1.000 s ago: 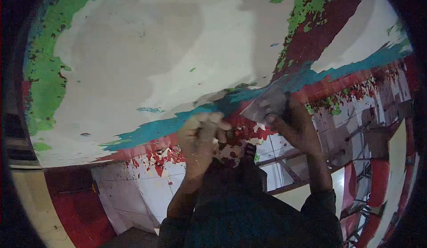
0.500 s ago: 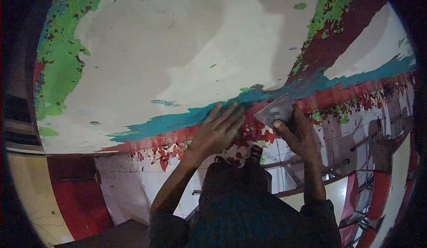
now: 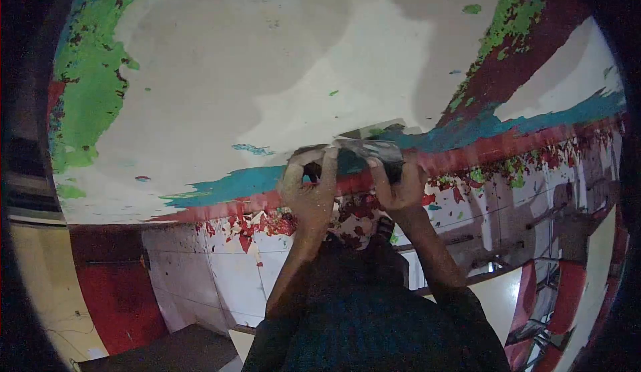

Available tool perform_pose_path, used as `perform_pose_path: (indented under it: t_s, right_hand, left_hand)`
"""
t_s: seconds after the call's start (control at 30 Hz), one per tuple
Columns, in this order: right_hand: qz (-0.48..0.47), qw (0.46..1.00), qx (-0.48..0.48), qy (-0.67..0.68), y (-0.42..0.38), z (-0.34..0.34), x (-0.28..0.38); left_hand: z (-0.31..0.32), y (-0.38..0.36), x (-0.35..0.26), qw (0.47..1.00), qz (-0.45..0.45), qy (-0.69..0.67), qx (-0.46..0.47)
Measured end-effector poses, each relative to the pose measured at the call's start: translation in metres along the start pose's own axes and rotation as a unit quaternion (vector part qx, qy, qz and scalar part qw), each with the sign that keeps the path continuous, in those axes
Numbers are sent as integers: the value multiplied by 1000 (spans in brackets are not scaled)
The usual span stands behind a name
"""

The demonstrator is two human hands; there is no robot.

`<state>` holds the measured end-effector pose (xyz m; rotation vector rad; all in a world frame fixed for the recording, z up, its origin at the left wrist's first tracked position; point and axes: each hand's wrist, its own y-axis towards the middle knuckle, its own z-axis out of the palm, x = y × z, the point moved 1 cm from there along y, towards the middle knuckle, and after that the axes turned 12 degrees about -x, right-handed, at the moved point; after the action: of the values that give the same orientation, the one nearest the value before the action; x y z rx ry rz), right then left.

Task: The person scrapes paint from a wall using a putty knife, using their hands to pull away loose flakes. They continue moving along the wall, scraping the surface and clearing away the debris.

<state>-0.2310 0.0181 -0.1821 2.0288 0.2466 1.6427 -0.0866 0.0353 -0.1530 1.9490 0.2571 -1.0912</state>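
While both hands grip it, scraper (image 3: 364, 150) lies sideways — blade wallward.

A dull metal scraper (image 3: 367, 150) meets a matt plaster wall (image 3: 267, 72), its green, teal and red paint (image 3: 227, 186) flaking rough above glossy tiles (image 3: 234, 272).

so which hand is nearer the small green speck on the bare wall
Left. The left hand sits just below and left of the green speck; the right hand is farther off, below and to its right.
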Motion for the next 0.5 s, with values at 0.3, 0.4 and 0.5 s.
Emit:
perform_pose_path:
  t_s: [0.3,0.4,0.5]
  right_hand:
    - [-159,983,-22,-85,19,-3,-10]
    - [-144,979,85,-116,30,-8,-13]
    - [-215,956,147,-136,41,-13,-13]
  left_hand:
    - [6,10,-5,999,33,16,-24]
    - [7,9,0,999,24,8,-21]
    - [6,5,7,998,58,-21,-28]
